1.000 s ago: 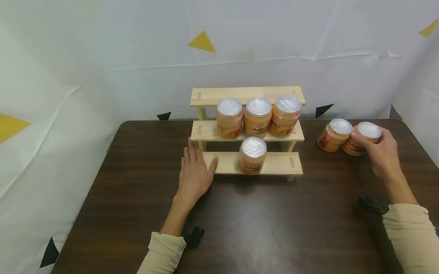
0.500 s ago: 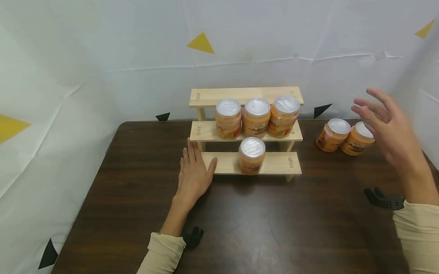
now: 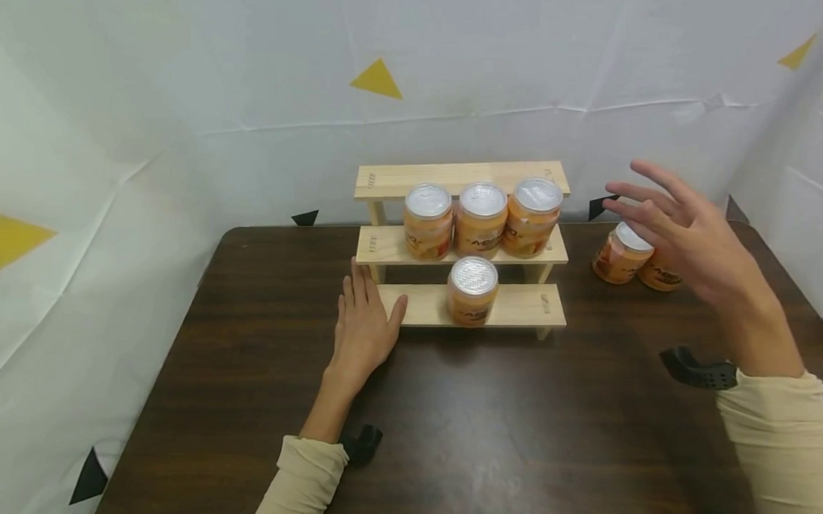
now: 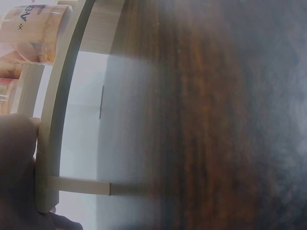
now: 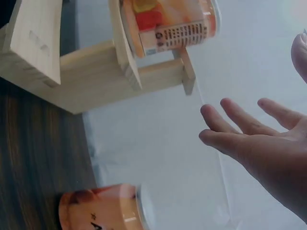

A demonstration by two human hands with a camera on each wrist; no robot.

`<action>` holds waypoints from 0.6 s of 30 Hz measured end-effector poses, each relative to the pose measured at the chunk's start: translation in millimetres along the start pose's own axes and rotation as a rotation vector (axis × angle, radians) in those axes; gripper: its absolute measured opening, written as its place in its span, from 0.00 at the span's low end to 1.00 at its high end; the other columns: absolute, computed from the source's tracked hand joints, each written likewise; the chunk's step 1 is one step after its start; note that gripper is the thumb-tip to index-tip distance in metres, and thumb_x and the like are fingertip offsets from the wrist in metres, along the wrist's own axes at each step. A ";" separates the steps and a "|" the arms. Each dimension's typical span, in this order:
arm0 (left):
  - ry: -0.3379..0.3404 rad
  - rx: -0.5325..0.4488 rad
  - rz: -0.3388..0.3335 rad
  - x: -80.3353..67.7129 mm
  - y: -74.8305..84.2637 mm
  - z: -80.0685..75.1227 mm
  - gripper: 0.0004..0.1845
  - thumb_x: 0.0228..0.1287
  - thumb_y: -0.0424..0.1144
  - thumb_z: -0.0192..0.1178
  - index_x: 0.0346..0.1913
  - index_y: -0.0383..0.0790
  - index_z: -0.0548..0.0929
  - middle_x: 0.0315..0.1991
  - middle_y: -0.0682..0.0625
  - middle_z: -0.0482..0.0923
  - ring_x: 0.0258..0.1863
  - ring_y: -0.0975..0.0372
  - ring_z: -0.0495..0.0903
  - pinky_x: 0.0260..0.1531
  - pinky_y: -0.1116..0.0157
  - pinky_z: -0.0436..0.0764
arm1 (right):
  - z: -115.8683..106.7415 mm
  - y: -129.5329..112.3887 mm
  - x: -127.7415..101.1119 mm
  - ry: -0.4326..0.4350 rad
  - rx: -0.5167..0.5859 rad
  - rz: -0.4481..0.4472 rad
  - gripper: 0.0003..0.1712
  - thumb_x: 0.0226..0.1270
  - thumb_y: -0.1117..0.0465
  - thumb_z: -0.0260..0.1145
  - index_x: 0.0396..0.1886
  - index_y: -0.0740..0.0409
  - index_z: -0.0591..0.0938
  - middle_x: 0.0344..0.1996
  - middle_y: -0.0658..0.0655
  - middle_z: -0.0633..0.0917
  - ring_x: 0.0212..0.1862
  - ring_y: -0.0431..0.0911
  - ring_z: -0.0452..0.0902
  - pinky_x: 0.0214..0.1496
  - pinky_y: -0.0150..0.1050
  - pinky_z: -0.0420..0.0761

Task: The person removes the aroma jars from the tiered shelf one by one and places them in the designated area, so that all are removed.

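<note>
Wooden stepped rack (image 3: pixel 519 306) stands on a dark table (image 3: pixel 514 442). Left hand (image 3: pixel 363 332) lies flat beside its lowest step, fingers together. Right hand (image 3: pixel 684 235) hovers raised, fingers spread, above two orange jars (image 3: pixel 619 255) standing right of the rack.

We see our left hand (image 3: pixel 363 327) lying flat, palm down, at about 9 o'clock in the head view, its fingers straight and close together pointing toward 12 o'clock and the thumb spread toward 1 o'clock. Its forearm runs back toward 6 o'clock into a beige sleeve. Our right hand (image 3: pixel 684 236) is raised in the air at about 3 o'clock, holding nothing, fingers spread and loosely extended toward 10 o'clock. Its wrist and beige-sleeved forearm slope down toward 5 o'clock.
</note>
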State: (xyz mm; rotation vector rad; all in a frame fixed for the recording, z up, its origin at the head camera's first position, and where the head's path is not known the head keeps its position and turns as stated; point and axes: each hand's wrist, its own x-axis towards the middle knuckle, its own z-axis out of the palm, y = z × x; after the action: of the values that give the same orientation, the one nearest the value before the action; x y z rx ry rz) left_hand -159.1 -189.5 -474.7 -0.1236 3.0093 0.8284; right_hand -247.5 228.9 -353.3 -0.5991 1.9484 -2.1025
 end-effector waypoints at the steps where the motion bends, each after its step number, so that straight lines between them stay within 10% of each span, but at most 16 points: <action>1: 0.003 -0.003 0.001 -0.4 -0.2 -0.5 0.51 0.89 0.60 0.47 0.87 0.25 0.38 0.90 0.32 0.26 0.88 0.33 0.40 0.85 0.36 0.50 | 3.1 0.6 2.0 -0.010 -0.004 0.005 0.36 0.89 0.71 0.53 0.89 0.48 0.60 0.73 0.51 0.80 0.70 0.37 0.81 0.59 0.26 0.84; 9: 0.012 0.001 -0.005 -1.3 -2.8 0.4 0.51 0.88 0.60 0.48 0.87 0.25 0.38 0.90 0.32 0.27 0.88 0.33 0.40 0.85 0.37 0.50 | 26.1 5.8 16.5 -0.053 -0.177 0.159 0.37 0.90 0.62 0.57 0.90 0.39 0.60 0.74 0.46 0.81 0.73 0.36 0.77 0.74 0.31 0.75; 18: 0.004 -0.008 0.000 0.8 -2.1 1.2 0.50 0.89 0.60 0.47 0.88 0.25 0.38 0.90 0.32 0.26 0.88 0.32 0.39 0.85 0.37 0.51 | 38.4 9.5 28.9 -0.035 -0.230 0.240 0.39 0.89 0.55 0.59 0.91 0.37 0.56 0.86 0.67 0.63 0.88 0.66 0.52 0.86 0.73 0.43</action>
State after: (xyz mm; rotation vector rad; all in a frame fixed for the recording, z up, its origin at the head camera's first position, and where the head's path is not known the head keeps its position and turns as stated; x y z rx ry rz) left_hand -159.7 -190.7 -476.9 -0.1252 3.0095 0.8418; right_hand -257.9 181.1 -356.8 -0.4131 2.1393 -1.7307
